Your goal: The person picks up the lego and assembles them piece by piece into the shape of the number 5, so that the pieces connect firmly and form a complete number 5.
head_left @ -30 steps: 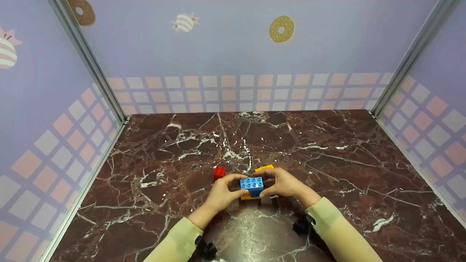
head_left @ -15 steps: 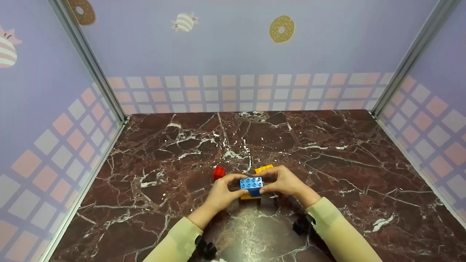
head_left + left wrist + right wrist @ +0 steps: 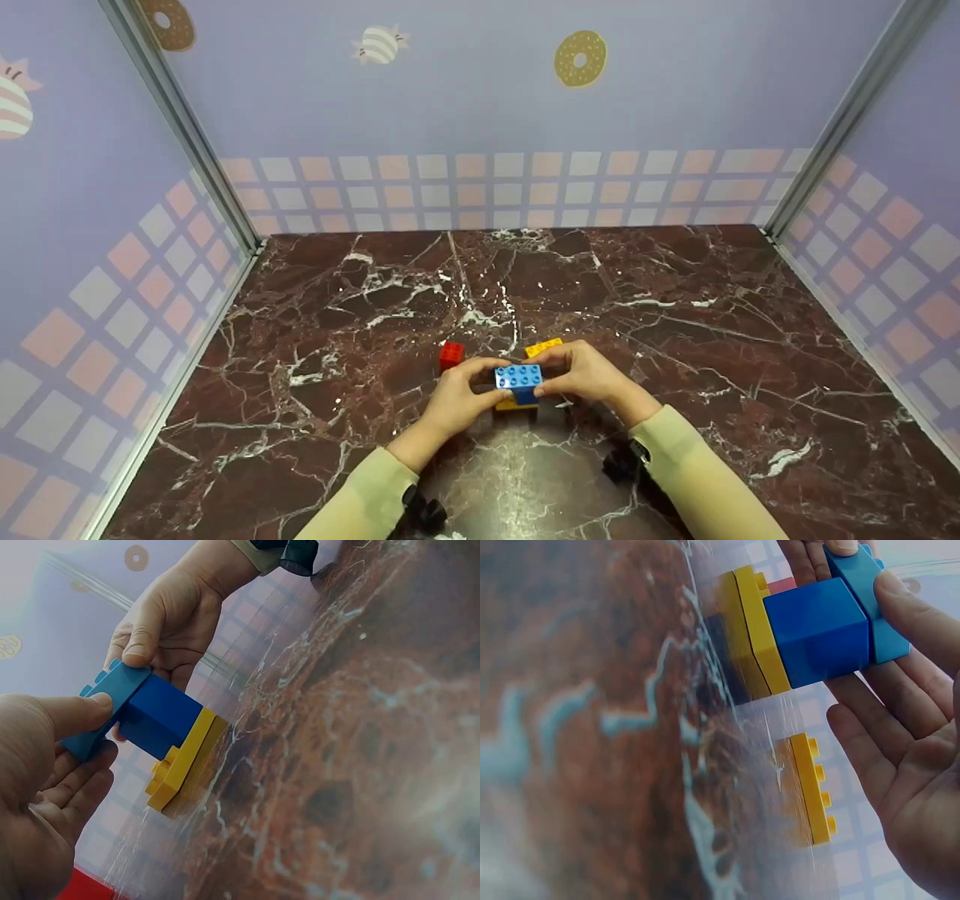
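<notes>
A light blue brick point(image 3: 517, 376) with studs on top sits on a dark blue brick point(image 3: 817, 634), which stands on a yellow brick point(image 3: 184, 761) resting on the tabletop. The light blue piece is flat and slightly wider than the dark blue one. My left hand point(image 3: 459, 396) pinches its left end, thumb in front and fingers behind. From the other side, my right hand point(image 3: 589, 376) pinches the right end the same way. In the right wrist view the dark blue brick lies against the yellow one, whose studs show at one end.
A red brick point(image 3: 451, 356) stands just beyond my left hand. Another flat yellow brick point(image 3: 811, 787) lies behind my right hand. The marbled tabletop point(image 3: 375, 315) is bounded by patterned panels point(image 3: 480, 112) at the back and both sides.
My right thumb and fingers have shifted slightly up on the light blue brick, baring more of the yellow brick behind. My left hand and the stack stay in place.
</notes>
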`<state>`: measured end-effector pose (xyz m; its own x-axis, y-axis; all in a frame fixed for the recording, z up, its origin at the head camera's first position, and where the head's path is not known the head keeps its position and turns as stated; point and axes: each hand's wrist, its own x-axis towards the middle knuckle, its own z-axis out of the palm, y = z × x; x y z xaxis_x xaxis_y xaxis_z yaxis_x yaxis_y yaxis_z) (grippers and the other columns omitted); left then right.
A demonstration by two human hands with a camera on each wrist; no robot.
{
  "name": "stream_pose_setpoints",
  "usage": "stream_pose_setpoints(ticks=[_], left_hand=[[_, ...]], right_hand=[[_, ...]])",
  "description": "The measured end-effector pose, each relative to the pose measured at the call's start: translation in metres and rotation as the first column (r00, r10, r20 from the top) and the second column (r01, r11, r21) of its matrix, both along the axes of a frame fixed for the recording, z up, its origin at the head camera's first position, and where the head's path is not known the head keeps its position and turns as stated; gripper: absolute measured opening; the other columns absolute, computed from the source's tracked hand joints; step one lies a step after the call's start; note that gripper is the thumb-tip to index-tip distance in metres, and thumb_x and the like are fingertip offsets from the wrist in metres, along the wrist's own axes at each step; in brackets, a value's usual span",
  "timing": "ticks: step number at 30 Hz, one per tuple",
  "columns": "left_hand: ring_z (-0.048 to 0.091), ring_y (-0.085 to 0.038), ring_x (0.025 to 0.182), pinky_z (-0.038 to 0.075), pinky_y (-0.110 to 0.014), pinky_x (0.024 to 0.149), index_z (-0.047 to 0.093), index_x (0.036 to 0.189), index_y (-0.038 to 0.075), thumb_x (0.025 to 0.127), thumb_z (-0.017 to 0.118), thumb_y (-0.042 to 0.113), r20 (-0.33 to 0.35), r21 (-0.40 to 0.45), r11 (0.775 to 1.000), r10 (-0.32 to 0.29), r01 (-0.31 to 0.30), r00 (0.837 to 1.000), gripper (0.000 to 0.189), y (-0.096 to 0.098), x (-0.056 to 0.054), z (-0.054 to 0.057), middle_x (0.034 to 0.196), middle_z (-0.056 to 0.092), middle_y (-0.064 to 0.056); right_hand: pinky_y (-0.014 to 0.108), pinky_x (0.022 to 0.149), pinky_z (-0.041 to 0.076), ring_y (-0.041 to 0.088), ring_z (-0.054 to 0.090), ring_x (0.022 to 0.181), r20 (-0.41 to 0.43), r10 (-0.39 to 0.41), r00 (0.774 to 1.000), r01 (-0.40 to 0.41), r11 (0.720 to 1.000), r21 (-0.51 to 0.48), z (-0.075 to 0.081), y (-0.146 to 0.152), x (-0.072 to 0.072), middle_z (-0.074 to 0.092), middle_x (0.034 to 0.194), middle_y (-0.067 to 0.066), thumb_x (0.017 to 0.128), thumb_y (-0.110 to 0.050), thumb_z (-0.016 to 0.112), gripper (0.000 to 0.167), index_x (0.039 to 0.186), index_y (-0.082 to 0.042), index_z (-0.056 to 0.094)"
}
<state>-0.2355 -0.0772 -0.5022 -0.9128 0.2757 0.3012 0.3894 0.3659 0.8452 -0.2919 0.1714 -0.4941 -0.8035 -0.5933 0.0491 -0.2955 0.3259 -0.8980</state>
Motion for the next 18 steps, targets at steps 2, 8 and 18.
stream_pose_setpoints(ticks=[2, 8, 18], left_hand=[[0.070, -0.031, 0.111, 0.060, -0.042, 0.097, 0.074, 0.120, 0.006, 0.084, 0.084, 0.016, 0.001, -0.008, 1.000, 0.004, -0.004, 1.000, 0.038, 0.0000, 0.0003, 0.0000, 0.121, 0.074, -0.015], [0.070, -0.032, 0.114, 0.058, -0.047, 0.101, 0.073, 0.121, 0.006, 0.085, 0.083, 0.017, 0.005, -0.034, 0.999, 0.014, -0.014, 1.000, 0.039, -0.0007, 0.0009, -0.0012, 0.122, 0.074, -0.015], [0.071, -0.031, 0.112, 0.061, -0.040, 0.096, 0.073, 0.121, 0.004, 0.085, 0.084, 0.016, -0.008, -0.023, 1.000, 0.003, -0.003, 1.000, 0.039, -0.0008, 0.0010, -0.0012, 0.121, 0.075, -0.015]], right_hand=[[0.016, 0.074, 0.058, 0.004, 0.071, 0.083, 0.009, -0.001, 1.000, 0.001, 1.000, -0.001, 0.0004, 0.0000, 0.0004, 0.077, 0.108, 0.023, 0.080, -0.008, 0.087, 0.042, 0.118, 0.005, 0.073], [0.016, 0.069, 0.056, 0.005, 0.070, 0.079, 0.041, -0.007, 0.999, 0.007, 1.000, 0.011, 0.0003, -0.0006, 0.0013, 0.077, 0.106, 0.024, 0.083, -0.008, 0.085, 0.040, 0.118, 0.006, 0.073], [0.015, 0.072, 0.058, 0.008, 0.072, 0.084, 0.027, 0.015, 1.000, -0.015, 1.000, 0.004, -0.0011, -0.0014, -0.0003, 0.077, 0.107, 0.024, 0.083, -0.008, 0.085, 0.039, 0.117, 0.006, 0.073]])
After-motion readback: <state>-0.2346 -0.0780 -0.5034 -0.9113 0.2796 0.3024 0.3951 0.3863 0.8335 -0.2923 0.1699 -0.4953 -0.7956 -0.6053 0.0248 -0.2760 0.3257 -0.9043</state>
